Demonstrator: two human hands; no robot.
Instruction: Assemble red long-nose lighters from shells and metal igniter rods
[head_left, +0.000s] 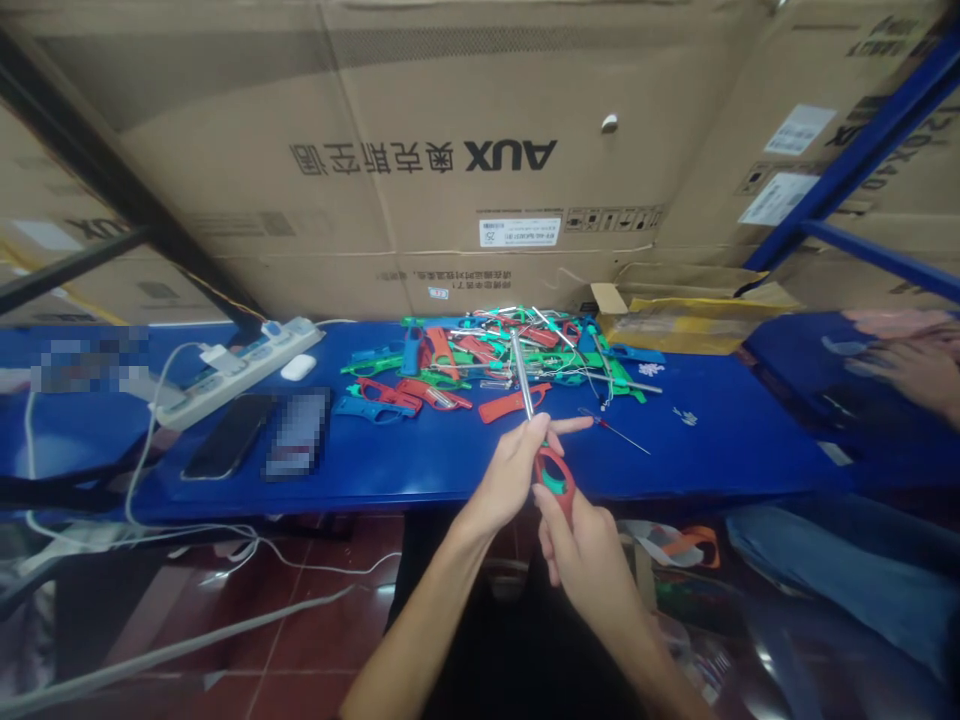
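My right hand is closed around the red and green handle of a long-nosed lighter, held over the near edge of the blue table. Its thin metal tube points up and away toward the pile. My left hand pinches the lighter where the tube meets the handle, with the index finger stretched out to the right. Beyond my hands lies a pile of red, green and blue plastic handle shells and metal tubes.
A white power strip with cables, a white mouse-like object and a dark phone lie on the left. An open cardboard box sits at the back right. Large cartons wall the back. Another person's hand rests at the far right.
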